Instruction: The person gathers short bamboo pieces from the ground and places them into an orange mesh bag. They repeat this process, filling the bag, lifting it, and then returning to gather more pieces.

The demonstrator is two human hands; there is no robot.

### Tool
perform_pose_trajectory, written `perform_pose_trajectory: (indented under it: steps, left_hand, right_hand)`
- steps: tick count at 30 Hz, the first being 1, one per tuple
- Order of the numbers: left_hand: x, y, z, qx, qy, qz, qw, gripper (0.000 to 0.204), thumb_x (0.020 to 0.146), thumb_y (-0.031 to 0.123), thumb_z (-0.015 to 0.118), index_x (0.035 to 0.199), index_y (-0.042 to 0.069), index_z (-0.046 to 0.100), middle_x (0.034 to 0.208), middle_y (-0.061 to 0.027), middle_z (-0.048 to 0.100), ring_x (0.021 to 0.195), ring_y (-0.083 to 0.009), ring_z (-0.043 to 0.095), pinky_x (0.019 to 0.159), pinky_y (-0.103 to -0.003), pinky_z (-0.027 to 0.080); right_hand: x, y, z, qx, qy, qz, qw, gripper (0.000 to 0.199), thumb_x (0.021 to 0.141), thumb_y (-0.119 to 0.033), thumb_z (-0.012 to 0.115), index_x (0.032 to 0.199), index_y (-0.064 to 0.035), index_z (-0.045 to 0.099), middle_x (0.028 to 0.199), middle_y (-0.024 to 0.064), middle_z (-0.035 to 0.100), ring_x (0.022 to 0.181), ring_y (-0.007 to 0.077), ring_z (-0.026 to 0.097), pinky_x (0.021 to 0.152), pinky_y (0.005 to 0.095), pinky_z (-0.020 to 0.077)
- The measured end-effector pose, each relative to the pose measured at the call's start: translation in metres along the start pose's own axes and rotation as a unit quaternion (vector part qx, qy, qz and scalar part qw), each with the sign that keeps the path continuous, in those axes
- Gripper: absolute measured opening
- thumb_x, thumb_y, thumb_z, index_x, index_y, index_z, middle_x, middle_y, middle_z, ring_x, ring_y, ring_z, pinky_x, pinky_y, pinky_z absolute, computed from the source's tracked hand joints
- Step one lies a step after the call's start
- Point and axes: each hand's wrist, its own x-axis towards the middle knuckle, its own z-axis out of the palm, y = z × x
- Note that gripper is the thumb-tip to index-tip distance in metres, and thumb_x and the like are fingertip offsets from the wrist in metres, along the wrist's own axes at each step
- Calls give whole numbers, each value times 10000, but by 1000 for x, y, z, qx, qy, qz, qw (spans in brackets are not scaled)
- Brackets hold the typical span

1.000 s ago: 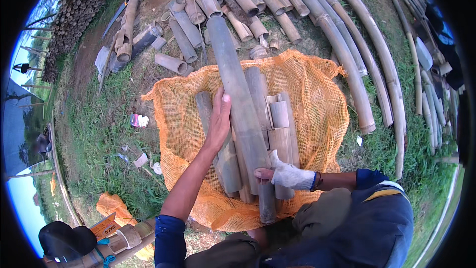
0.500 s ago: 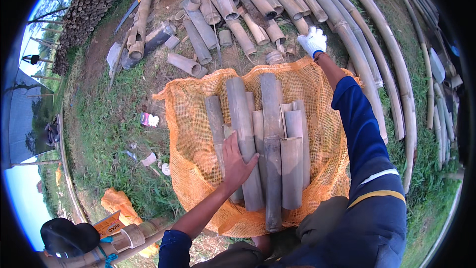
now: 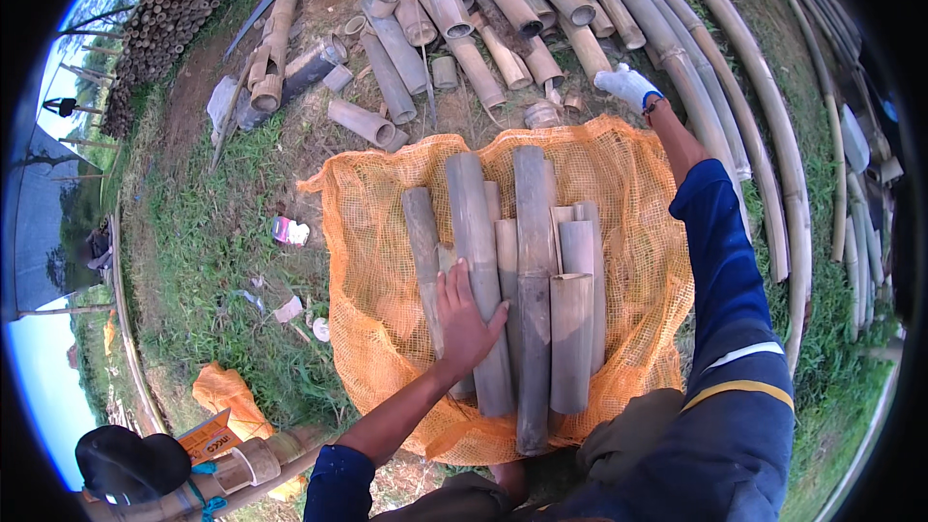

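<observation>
Your left hand (image 3: pixel 466 331) lay open on a bamboo piece (image 3: pixel 474 213) nearer the left edge of the orange net (image 3: pixel 362 242); beyond its far edge, your gloved right hand's (image 3: pixel 626 87) grip was unclear.

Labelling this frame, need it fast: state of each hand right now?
Left hand: open, laid on a bamboo piece over orange mesh.
Right hand: gloved, at a bamboo tube's end; grip cannot be told.
</observation>
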Motion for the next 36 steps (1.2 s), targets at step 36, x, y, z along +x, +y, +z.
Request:
perform_pose_trajectory:
  steps: [36]
  left_hand:
    - [-47, 55, -54, -234, -88, -74, 965, 882, 867, 290, 841, 1528, -69, 381, 1347, -259, 566, 1245, -404, 576, 1104, -479, 449]
  right_hand:
    - [-363, -151, 79, 89, -555, -188, 805, 492, 986, -459, 720, 1194, -27, 609, 995, 178, 654, 941, 376, 686, 812, 455, 540]
